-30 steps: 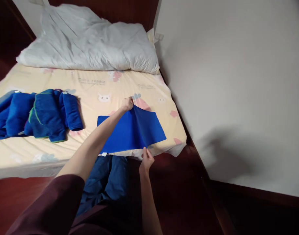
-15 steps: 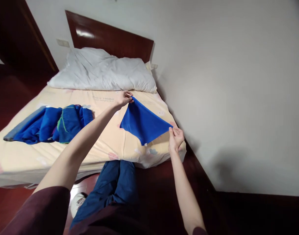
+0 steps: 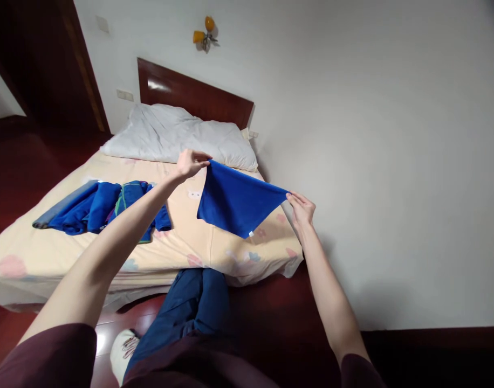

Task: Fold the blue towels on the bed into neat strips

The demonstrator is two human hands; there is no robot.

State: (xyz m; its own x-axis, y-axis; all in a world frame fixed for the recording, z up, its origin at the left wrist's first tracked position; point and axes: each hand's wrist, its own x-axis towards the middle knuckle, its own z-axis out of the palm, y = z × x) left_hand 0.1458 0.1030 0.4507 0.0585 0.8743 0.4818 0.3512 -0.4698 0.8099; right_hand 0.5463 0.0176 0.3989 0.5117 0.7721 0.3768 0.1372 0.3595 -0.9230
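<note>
A blue cloth (image 3: pixel 241 200) with a small white tag at its lower edge hangs stretched between my hands, over the right side of the bed. My left hand (image 3: pixel 191 163) pinches its upper left corner. At the upper right corner, my right hand (image 3: pixel 301 207) grips it between thumb and fingers. Left of these, a row of rolled or folded blue cloths (image 3: pixel 103 207) lies on the bed, some with green lines and one greyish at the end. My left forearm partly hides that row.
The bed (image 3: pixel 186 245) has a pale yellow patterned sheet. A white bedding bundle (image 3: pixel 162 132) lies against the dark wooden headboard (image 3: pixel 194 89). The wall (image 3: pixel 392 161) runs close along the right side. My legs (image 3: pixel 198 302) stand at the bed's front edge.
The cloth's top edge is pulled wider and straighter, with both hands farther apart. My right hand has risen slightly. The view has tilted up, bringing a wall lamp into sight.
</note>
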